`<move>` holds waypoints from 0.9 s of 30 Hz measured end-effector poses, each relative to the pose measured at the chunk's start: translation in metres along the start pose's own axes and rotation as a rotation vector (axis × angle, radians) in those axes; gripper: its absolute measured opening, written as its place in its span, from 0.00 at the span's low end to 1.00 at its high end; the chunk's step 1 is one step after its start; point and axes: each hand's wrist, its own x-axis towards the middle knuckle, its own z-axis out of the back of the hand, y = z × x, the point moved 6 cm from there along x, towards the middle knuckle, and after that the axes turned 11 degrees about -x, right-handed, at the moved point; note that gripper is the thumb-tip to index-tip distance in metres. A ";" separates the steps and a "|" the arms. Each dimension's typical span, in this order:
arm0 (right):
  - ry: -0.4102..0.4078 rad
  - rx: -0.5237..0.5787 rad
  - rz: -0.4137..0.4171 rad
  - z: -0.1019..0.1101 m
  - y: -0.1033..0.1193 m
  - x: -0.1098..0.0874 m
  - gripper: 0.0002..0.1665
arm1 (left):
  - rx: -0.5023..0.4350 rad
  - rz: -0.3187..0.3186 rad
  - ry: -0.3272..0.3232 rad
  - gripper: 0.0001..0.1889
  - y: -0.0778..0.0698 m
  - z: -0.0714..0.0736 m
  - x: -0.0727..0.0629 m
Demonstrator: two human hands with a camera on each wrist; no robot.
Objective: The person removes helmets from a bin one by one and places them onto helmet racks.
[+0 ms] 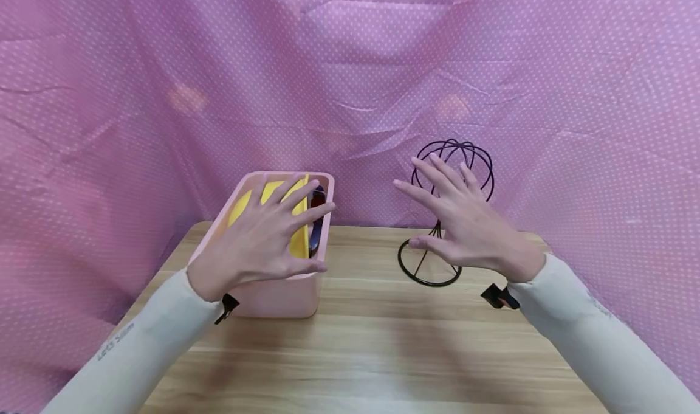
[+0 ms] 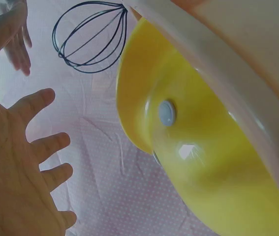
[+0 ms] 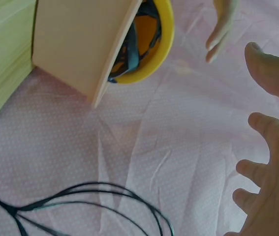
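Note:
My left hand [image 1: 257, 241] hovers with fingers spread over a pink bin [image 1: 279, 298] on the left of the table. Inside the bin sits a yellow hard hat [image 2: 203, 147], its dark inner straps [image 3: 132, 51] showing in the right wrist view. The hat's brim rises above the bin's rim. My right hand [image 1: 470, 225], fingers also spread and holding nothing, is raised in front of a black wire stand [image 1: 432, 285]. That stand has a round ring base and a domed wire top [image 2: 90, 37], partly hidden behind the hand in the head view.
Everything stands on a light wood-grain table [image 1: 355, 353]. Pink cloth with white dots [image 1: 372, 86] hangs behind the table and along both sides. A small black device [image 1: 500, 296] is strapped at the right wrist.

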 end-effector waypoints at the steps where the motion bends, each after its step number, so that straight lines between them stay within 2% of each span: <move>1: -0.001 0.002 0.003 0.000 0.002 0.002 0.51 | 0.002 -0.001 -0.007 0.48 0.001 0.000 -0.001; 6: -0.003 0.020 0.015 -0.002 0.011 0.012 0.51 | 0.049 -0.011 -0.066 0.48 0.007 0.003 -0.007; 9: -0.006 0.035 0.015 -0.004 0.014 0.018 0.50 | 0.047 -0.005 -0.082 0.48 0.012 0.004 -0.012; 20: -0.005 0.088 0.019 -0.012 0.020 0.035 0.51 | -0.029 0.158 0.000 0.47 0.036 0.005 -0.029; 27: -0.045 0.148 0.040 -0.015 0.025 0.050 0.53 | -0.038 0.215 0.007 0.49 0.048 0.009 -0.042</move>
